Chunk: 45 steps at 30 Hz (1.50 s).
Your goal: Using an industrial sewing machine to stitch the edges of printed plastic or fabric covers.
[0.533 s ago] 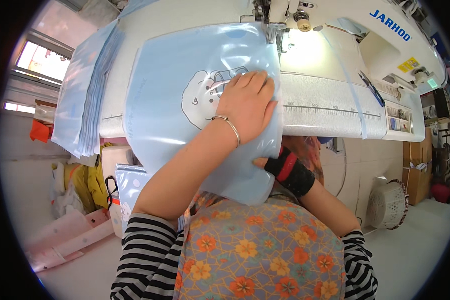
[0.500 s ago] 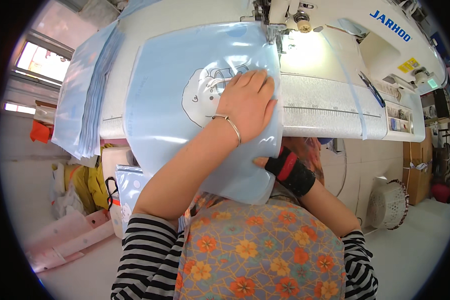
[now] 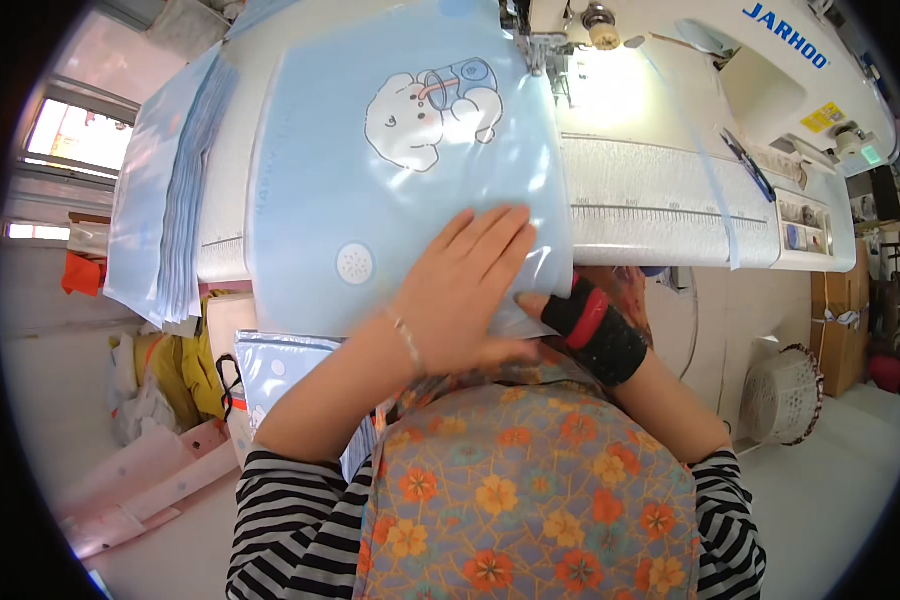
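A light blue, glossy plastic sheet [image 3: 320,210], printed with a white bear and a cup, lies across the sewing machine bed. Its far right corner is at the presser foot [image 3: 542,55]. Flat on the near part of the sheet rests my left hand [image 3: 465,285], fingers stretched out and slightly blurred. At the sheet's near right edge is my right hand [image 3: 595,330], in a black fingerless wrap with a red band. Its thumb lies on top of the edge and its other fingers are hidden beneath, so the hand is closed on the sheet.
A stack of blue sheets [image 3: 165,190] hangs over the table's left edge. Blue thread snips [image 3: 748,165] and a small parts tray [image 3: 803,225] lie on the right. Another folded blue printed piece [image 3: 280,365] sits below the table. A white basket [image 3: 775,400] stands on the floor.
The sheet has slid away from me along the presser foot, carrying the bear print farther off. My left hand has drawn back toward me over the sheet. My right hand stays at the edge.
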{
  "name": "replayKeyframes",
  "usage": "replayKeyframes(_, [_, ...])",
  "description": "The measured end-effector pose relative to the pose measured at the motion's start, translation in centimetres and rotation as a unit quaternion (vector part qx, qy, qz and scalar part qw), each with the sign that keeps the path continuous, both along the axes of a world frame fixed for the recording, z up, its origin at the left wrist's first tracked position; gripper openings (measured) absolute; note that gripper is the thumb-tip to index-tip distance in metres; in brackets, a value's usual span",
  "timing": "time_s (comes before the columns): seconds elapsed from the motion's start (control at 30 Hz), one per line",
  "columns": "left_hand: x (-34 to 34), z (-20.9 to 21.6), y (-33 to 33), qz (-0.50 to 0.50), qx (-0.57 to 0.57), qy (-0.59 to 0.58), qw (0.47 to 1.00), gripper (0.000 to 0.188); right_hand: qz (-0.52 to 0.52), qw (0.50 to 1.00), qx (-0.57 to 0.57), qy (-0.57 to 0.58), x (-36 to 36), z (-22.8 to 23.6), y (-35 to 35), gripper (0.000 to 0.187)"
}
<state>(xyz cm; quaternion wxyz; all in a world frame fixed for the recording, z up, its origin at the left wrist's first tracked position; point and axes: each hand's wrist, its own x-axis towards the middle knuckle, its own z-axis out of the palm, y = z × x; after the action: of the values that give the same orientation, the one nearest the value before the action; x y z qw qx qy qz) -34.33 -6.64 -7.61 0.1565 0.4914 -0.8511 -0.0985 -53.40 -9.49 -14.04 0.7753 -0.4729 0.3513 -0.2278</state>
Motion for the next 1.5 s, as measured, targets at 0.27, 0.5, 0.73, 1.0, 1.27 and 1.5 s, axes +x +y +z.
replayKeyframes(0.27, [0.7,-2.6,2.6,0.052,-0.119,-0.066,0.989,0.042,-0.002,0.947,-0.307,0.097,-4.9,1.5,-2.2,0.028])
replayKeyframes(0.5, [0.3,-2.3,2.6,0.043,-0.127,-0.047,0.99,0.041,-0.054,0.64,-0.735,0.217,-2.1,3.3,-5.4,0.039])
replayKeyframes(0.73, [7.9,-3.4,7.0,0.245,-0.159,-0.078,0.953,0.048,0.027,0.649,-0.74,0.172,-1.8,2.8,-5.3,0.034])
replayKeyframes(1.0, [12.2,-3.4,5.1,0.266,-0.22,-0.115,0.932,0.045,0.066,0.631,-0.739,0.225,-1.5,3.1,-7.4,0.046])
replayKeyframes(1.27, [15.9,-1.6,-0.5,0.228,-0.196,-0.116,0.946,0.043,0.063,0.65,-0.714,0.253,0.5,4.0,-9.7,0.052])
replayKeyframes(1.5, [16.7,-1.3,-3.7,0.212,-0.194,-0.147,0.946,0.039,0.047,0.637,-0.717,0.28,1.5,3.5,-12.4,0.055])
